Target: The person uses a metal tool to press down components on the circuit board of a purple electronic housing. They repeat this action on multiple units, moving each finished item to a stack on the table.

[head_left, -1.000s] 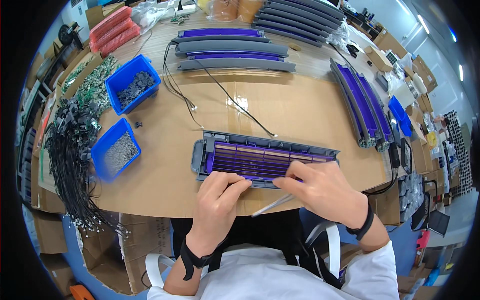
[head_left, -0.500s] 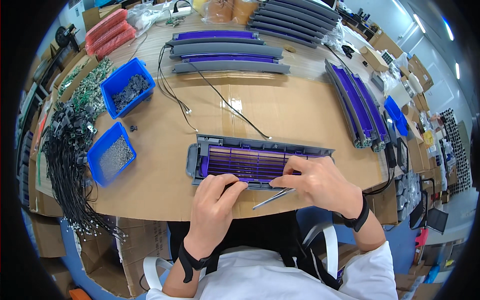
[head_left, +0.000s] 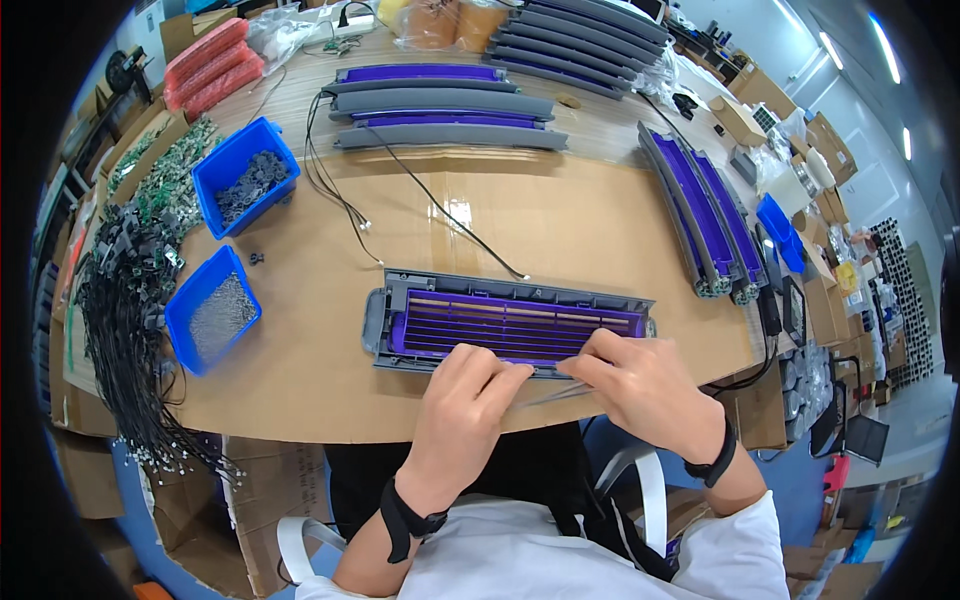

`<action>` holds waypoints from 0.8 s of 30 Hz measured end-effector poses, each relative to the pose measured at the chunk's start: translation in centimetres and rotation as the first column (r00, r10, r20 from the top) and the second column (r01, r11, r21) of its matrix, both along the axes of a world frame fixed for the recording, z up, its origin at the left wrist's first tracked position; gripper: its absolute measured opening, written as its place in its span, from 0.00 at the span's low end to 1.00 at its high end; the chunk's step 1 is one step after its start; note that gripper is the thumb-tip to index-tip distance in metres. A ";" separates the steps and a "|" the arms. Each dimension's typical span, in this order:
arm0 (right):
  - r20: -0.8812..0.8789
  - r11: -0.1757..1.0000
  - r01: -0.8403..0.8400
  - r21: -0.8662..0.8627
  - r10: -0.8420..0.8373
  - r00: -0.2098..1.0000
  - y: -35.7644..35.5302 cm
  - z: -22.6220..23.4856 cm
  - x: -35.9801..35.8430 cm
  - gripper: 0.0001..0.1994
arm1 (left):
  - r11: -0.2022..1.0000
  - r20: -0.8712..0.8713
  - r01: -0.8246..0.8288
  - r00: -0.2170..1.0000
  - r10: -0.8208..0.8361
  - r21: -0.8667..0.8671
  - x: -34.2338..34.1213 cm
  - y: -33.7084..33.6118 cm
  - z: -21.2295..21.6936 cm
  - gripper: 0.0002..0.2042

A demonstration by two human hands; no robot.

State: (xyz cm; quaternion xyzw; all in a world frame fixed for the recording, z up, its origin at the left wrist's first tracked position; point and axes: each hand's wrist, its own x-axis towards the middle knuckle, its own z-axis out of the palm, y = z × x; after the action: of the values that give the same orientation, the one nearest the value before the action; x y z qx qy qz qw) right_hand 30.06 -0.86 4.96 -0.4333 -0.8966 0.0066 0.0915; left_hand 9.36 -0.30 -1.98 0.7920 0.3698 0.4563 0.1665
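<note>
A long grey housing (head_left: 374,322) with a purple slatted grille (head_left: 470,325) inside lies on the cardboard in front of me. My left hand (head_left: 465,405) is closed at its near long edge, thumb and fingertips pressed against the rim around the middle. Farther right along that edge, my right hand (head_left: 640,380) pinches near the rim. Slim metal tweezers (head_left: 555,396), smeared by motion, stick out leftward from under the right hand. Whether the fingertips hold some small part is hidden.
Blue bins of dark small parts (head_left: 204,200) and silvery small parts (head_left: 180,325) stand left, beside bundled black cables (head_left: 125,330). Grey-purple housings lie at the back (head_left: 440,103) and right (head_left: 690,210). Loose cables (head_left: 440,205) cross the cardboard (head_left: 290,400).
My left hand has slid right along the near edge, closer to the right hand. The right hand has shifted slightly, and the tweezers look blurred. The whole view has moved a little.
</note>
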 end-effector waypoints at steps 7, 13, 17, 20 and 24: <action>-0.070 0.998 -0.026 -0.057 0.022 0.997 0.3 -0.4 1.1 0.14 | 0.999 -0.066 0.025 0.998 -0.026 -0.023 -0.6 -0.2 0.0 0.15; 0.119 0.998 0.004 0.055 -0.010 0.993 -0.2 0.5 0.5 0.12 | 0.999 -0.027 -0.039 0.999 0.039 -0.001 -0.3 0.2 0.2 0.13; 0.046 1.000 -0.015 -0.021 0.016 0.999 -0.5 0.7 2.2 0.11 | 0.998 -0.077 -0.047 0.996 0.051 0.049 -1.6 0.7 0.2 0.11; 0.032 0.998 -0.043 -0.040 0.044 0.999 -0.5 0.4 2.2 0.10 | 0.997 -0.164 -0.046 0.985 0.056 0.065 -2.9 0.7 0.3 0.09; 0.022 0.997 -0.070 0.015 0.070 0.997 -0.5 -0.3 0.5 0.08 | 0.989 -0.205 -0.108 0.971 0.126 0.099 -4.4 0.9 0.2 0.08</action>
State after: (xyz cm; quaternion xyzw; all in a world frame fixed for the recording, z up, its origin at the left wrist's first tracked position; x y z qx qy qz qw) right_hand 30.60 -1.36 4.63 -0.4011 -0.9121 -0.0018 0.0850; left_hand 4.95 0.61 -1.76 0.8192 0.4111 0.3945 0.0646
